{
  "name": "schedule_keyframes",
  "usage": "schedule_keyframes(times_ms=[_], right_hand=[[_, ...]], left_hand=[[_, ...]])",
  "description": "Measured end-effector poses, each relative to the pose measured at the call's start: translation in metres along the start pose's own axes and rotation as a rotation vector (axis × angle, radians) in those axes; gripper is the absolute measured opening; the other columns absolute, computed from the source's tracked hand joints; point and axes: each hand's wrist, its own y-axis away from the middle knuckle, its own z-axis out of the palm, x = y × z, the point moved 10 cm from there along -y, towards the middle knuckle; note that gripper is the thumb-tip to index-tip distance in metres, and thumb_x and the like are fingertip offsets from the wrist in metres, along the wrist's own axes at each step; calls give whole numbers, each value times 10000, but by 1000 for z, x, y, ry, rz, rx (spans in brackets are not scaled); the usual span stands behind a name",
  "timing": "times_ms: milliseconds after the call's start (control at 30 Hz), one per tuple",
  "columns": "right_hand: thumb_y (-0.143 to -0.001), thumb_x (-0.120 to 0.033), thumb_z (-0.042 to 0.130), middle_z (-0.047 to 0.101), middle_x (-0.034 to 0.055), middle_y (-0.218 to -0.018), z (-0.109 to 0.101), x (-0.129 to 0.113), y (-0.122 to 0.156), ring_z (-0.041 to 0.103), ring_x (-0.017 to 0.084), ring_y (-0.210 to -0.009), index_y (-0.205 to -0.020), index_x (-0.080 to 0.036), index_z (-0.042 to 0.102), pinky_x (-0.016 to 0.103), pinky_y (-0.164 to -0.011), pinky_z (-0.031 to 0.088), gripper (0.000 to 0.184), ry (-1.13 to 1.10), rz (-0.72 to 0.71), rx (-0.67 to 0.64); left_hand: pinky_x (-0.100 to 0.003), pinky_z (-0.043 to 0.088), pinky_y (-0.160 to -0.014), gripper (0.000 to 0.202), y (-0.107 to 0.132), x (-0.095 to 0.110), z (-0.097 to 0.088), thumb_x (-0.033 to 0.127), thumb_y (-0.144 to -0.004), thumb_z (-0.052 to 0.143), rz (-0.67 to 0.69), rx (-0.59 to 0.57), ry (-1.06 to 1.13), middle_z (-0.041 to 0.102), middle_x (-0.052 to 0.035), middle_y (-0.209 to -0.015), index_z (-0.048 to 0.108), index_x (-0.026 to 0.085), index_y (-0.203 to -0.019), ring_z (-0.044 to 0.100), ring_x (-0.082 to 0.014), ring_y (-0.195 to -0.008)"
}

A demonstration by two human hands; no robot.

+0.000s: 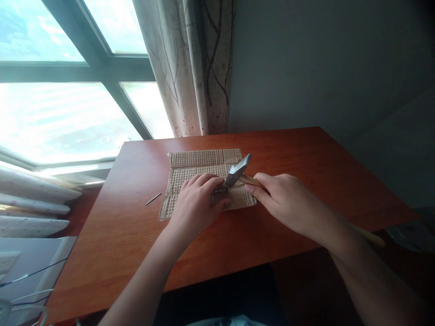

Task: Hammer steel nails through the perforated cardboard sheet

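Observation:
A brown cardboard sheet (pixel 197 158), creased and punched with rows of small holes, lies on the table. My left hand (pixel 199 194) rests on its near middle part, fingers curled and thumb opposite; what sits between the fingertips is too small and shaded to make out. My right hand (pixel 278 192) is wrapped round the wooden handle of a hammer (pixel 239 170). The hammer's metal head is tilted over the sheet, right beside my left fingertips. The handle's far end shows past my right forearm. A thin metal nail (pixel 153 199) lies on the table left of the sheet.
The reddish-brown wooden table (pixel 129 253) reaches to the wall. A window (pixel 68 117) and a patterned curtain (pixel 186 68) stand behind and left. Cables (pixel 32 271) run by a pale panel at the lower left.

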Motion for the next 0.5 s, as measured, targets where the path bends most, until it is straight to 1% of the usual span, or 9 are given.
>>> schedule_keyframes(times_ms=[100,167,300,500], right_hand=[[-1016,-459,403,656,7,-678,-4,0,0,601,167,-606,-766,-230,499,292,-563,281,352,-24,4,23],[-1015,-451,407,663,13,-683,-2,0,-1,607,170,-612,-769,-229,509,292,-560,280,347,-6,7,19],[-1015,-437,415,693,27,-724,8,-2,-3,635,183,-649,-794,-226,544,289,-565,284,331,25,6,-32],[-1018,-447,398,679,17,-709,11,1,-2,619,178,-628,-782,-230,518,290,-569,284,342,17,11,-19]], left_hand=[[-482,462,-969,359,4,-3,0,317,-813,752,-2,-18,-77,658,-64,-1269,666,260,-1157,582,-313,-1164],[-472,459,-969,349,4,-5,0,331,-814,755,0,-22,-77,656,-58,-1271,673,271,-1148,581,-306,-1165],[-457,456,-954,338,3,-7,1,338,-804,766,0,-14,-72,660,-53,-1263,680,275,-1124,584,-300,-1156],[-454,449,-946,333,3,-7,3,336,-803,768,-22,-30,-65,664,-44,-1260,682,283,-1120,585,-301,-1156]])
